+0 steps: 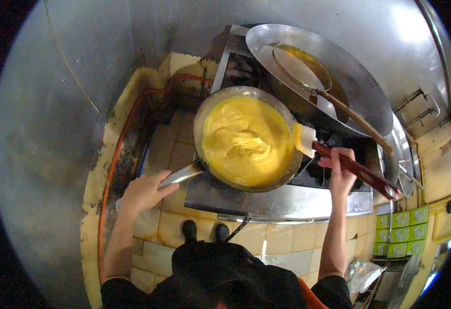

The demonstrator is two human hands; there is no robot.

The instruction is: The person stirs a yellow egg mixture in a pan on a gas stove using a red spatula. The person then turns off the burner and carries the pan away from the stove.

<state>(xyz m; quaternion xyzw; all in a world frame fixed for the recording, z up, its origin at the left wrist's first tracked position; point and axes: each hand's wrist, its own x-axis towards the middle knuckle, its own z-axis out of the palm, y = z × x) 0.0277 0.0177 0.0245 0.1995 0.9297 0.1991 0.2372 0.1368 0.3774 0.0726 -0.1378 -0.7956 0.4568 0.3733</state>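
Observation:
My left hand (147,192) grips the metal handle (182,174) of a round pan (248,188) over the stove. Thick yellow batter or custard (244,139) covers the pan's inside, with folds and a small mound near its middle. In my right hand (340,170) is a spatula with a dark red-brown handle (364,174). Its pale blade (308,140) is smeared with yellow and held at the pan's right rim, above the stove; whether it touches the rim I cannot tell.
A large wok (349,65) behind the pan holds a wire-rimmed strainer (302,67), whose wooden handle (358,119) juts right. The stove's steel front edge (271,204) runs before me. An orange hose (111,185) lies at left. Several green boxes (401,231) are stacked at lower right.

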